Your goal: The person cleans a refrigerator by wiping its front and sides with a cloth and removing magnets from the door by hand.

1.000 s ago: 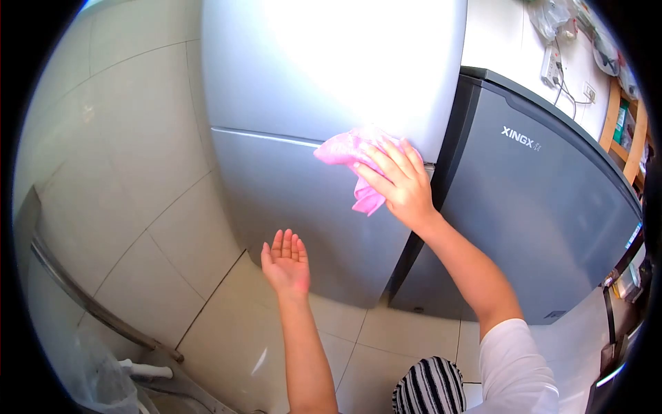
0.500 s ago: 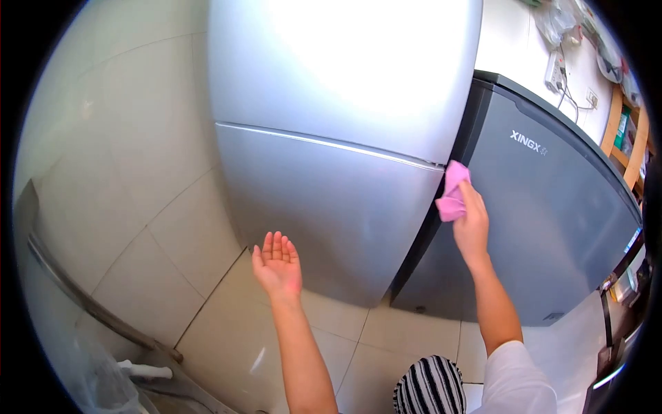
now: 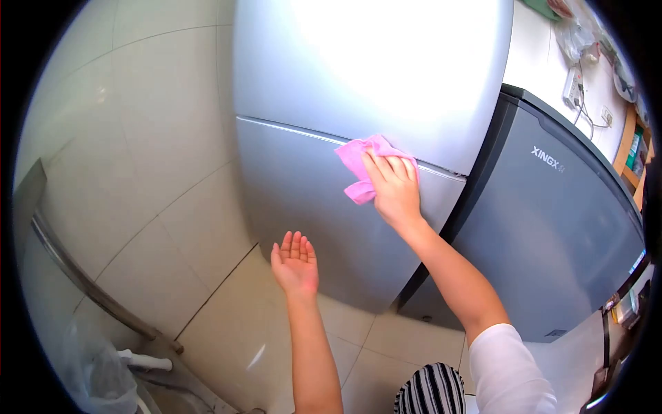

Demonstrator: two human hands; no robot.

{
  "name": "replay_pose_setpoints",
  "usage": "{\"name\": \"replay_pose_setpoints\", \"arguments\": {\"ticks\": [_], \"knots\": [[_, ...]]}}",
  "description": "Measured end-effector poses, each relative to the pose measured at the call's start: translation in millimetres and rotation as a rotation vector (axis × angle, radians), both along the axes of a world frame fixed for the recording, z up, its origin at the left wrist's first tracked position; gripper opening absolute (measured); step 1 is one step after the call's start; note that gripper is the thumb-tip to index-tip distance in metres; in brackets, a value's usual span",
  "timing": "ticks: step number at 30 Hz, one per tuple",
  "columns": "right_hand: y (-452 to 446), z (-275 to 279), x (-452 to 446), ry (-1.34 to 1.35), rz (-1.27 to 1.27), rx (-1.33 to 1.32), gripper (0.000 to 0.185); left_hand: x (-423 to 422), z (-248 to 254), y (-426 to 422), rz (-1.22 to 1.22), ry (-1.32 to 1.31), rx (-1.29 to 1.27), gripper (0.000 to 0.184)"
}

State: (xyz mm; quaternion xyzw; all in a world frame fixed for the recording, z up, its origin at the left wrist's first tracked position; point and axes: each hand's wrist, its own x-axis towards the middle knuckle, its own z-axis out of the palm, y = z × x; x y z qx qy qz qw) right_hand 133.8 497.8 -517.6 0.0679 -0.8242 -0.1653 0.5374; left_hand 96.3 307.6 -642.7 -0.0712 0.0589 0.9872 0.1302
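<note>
A pink cloth [image 3: 356, 165] lies under the fingers of my right hand [image 3: 396, 190], pressed against the silver refrigerator [image 3: 324, 200]. It covers part of the seam between the upper and lower doors, right of the middle. My left hand [image 3: 296, 262] is held palm up with its fingers stretched out and nothing in it. It hovers in front of the lower door, near the bottom left corner of the refrigerator.
A dark grey XINGX freezer [image 3: 531, 228] stands right beside the refrigerator. A power strip [image 3: 573, 86] with cables hangs on the wall behind it. At left are a tiled wall [image 3: 152, 138], a curved metal tube [image 3: 89, 286] and a clear plastic bag [image 3: 103, 379].
My right hand has moved the pink cloth left, from the refrigerator's right edge onto the door seam. My left hand stays palm up. The view has shifted slightly.
</note>
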Motion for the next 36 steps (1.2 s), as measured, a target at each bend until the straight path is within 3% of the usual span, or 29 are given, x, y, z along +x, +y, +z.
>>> {"name": "replay_pose_setpoints", "arguments": {"ticks": [9, 15, 21, 25, 27, 28, 30, 36], "knots": [[11.9, 9.6, 27.7, -0.109, 0.101, -0.012, 0.047, 12.4, 2.3, 17.5, -0.067, -0.005, -0.072, 0.038], [59.5, -2.9, 99.6, -0.103, -0.087, 0.001, 0.052, 6.6, 2.2, 8.4, -0.006, -0.006, -0.084, 0.038], [75.7, -13.7, 137.5, -0.119, -0.112, 0.017, 0.052, 2.2, -17.7, 26.1, -0.052, 0.011, -0.121, 0.042], [62.0, 5.7, 117.1, -0.085, 0.039, 0.121, 0.053, 24.2, -32.0, 64.3, -0.123, 0.095, -0.385, 0.058], [42.0, 24.8, 86.1, -0.062, -0.003, 0.148, 0.055, 38.5, -33.7, 78.1, -0.27, 0.248, -0.699, 0.078], [32.1, 32.5, 70.7, -0.066, 0.002, 0.152, 0.055, 42.3, -32.3, 81.4, -0.266, 0.243, -0.695, 0.078], [13.0, 44.8, 38.5, -0.13, -0.144, 0.223, 0.057, 48.4, -27.6, 86.4, -0.504, 0.354, -0.642, 0.09], [-29.8, 51.0, -79.9, -0.154, 0.033, 0.336, 0.052, 44.9, -31.9, 103.8, -0.538, 0.312, -0.5, 0.097]]}}
